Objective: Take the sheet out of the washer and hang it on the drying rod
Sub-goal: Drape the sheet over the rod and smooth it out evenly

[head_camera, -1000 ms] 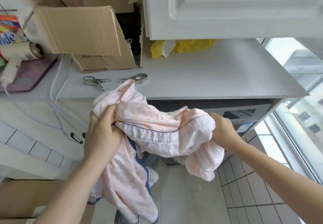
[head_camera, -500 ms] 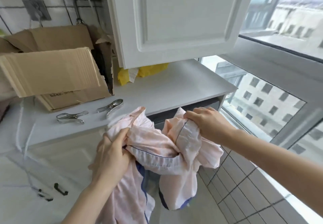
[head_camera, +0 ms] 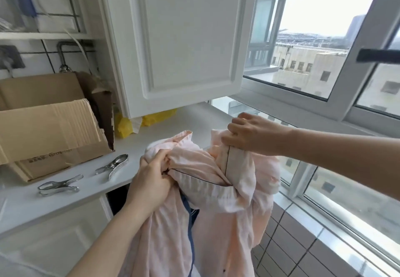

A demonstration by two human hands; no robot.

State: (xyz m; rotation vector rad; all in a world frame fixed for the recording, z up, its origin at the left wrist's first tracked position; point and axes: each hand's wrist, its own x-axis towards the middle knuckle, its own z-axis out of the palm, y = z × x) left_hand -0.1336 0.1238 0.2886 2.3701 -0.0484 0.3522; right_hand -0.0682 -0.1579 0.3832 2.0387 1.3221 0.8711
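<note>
Both hands, left hand (head_camera: 151, 181) and right hand (head_camera: 249, 134), grip the bunched sheet (head_camera: 205, 190).

cabinet door (head_camera: 184, 38) overhead, clips (head_camera: 86, 177) and box (head_camera: 49, 129) left, window (head_camera: 324, 95) right

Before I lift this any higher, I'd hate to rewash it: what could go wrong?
The sheet is bunched between the left hand and right hand, with much hanging low, so it may drag on the floor tiles. A swinging fold could also sweep the metal clips off the counter.
</note>
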